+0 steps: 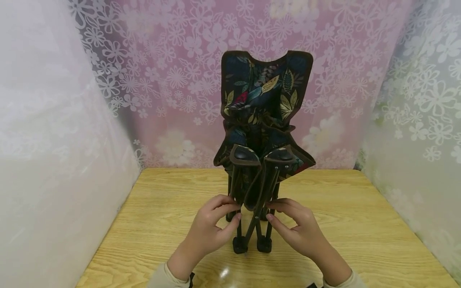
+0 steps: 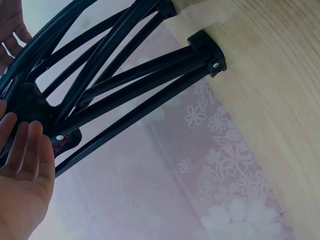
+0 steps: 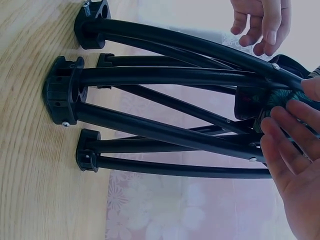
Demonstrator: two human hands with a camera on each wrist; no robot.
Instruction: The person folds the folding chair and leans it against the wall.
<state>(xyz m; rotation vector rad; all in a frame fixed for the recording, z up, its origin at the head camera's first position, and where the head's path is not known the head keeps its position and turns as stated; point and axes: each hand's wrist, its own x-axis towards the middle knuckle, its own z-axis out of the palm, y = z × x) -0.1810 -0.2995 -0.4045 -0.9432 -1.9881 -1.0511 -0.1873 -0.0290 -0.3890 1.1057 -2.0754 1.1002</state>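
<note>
A small folding camp chair (image 1: 255, 92) stands upright, partly folded, with dark leaf-print fabric edged in brown. Its thin black legs (image 2: 145, 90) cross one another and end in black plastic feet (image 3: 64, 90) on the table. On the near left side of the frame is my left hand (image 1: 215, 224), fingertips at a leg and fingers fairly straight. Opposite it, my right hand (image 1: 297, 228) has its fingertips by the right-hand legs, the fingers extended in the right wrist view. Whether the fingertips press on the tubes is hard to tell.
The chair stands on a light wood-grain table (image 1: 162, 200). Behind it hangs a pink backdrop (image 1: 173, 80) with white flowers. Pale sheeting (image 1: 54, 120) borders the left side, and a flowered sheet (image 1: 417, 112) borders the right.
</note>
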